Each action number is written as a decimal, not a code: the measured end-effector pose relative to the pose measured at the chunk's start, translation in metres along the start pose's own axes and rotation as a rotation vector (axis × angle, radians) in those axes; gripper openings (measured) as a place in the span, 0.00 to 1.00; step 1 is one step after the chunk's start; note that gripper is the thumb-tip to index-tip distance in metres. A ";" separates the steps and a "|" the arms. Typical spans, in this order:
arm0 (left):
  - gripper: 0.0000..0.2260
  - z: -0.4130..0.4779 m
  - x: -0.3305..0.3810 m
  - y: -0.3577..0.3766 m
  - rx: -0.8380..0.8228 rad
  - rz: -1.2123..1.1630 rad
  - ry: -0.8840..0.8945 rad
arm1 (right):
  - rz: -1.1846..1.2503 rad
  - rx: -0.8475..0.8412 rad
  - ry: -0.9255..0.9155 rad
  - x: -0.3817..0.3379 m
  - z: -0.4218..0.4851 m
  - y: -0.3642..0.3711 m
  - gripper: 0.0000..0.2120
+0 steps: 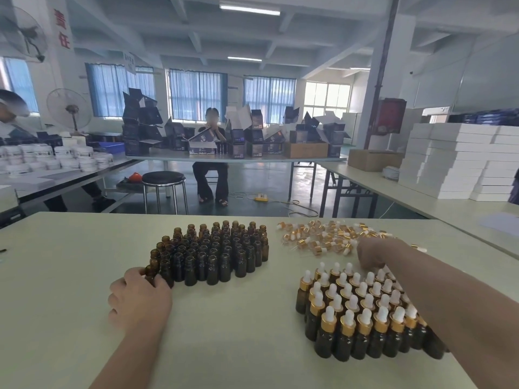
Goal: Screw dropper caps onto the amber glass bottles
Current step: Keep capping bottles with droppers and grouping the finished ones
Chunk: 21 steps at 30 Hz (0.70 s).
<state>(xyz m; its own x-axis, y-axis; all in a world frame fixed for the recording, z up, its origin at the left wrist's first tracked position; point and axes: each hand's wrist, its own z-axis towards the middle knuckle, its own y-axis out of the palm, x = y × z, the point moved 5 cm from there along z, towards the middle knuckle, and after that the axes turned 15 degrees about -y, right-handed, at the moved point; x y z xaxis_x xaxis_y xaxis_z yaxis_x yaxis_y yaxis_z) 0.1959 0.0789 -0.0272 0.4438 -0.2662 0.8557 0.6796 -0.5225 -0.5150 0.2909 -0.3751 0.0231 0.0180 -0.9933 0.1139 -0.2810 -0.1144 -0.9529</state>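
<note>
Several open amber bottles (216,248) stand packed together at the table's middle. My left hand (140,299) grips one amber bottle (150,272) at the cluster's near-left corner. Capped bottles (362,313) with gold collars and white bulbs stand in a block at the right. Loose dropper caps (323,234) lie in a pile at the far right. My right hand (370,254) reaches over the capped block to the pile's near edge, fingers curled downward; whatever it holds is hidden.
The pale table (70,276) ends just beyond the bottles. A black stool (164,178) and a yellow power strip (261,197) sit on the floor beyond. A seated person works at a far table among dark boxes. White boxes (455,158) are stacked at right.
</note>
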 end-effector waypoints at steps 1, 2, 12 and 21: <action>0.17 0.000 0.000 0.000 0.005 -0.003 0.003 | -0.003 -0.007 -0.016 -0.001 -0.001 -0.001 0.22; 0.16 0.000 0.000 -0.001 0.013 -0.012 0.005 | -0.004 -0.011 -0.034 -0.003 -0.001 -0.003 0.20; 0.11 -0.016 0.011 -0.011 0.035 -0.313 0.184 | 0.438 0.437 -0.279 -0.036 -0.021 -0.052 0.13; 0.08 -0.109 0.033 0.012 -0.298 -0.301 0.722 | 0.735 0.865 -0.559 -0.146 -0.115 -0.047 0.08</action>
<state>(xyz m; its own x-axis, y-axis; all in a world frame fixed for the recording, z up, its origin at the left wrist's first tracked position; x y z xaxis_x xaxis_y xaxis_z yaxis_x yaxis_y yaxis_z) 0.1553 -0.0245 0.0007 -0.2845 -0.4812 0.8291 0.4809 -0.8198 -0.3108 0.1912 -0.2228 0.0836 0.5853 -0.6732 -0.4520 0.3166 0.7029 -0.6369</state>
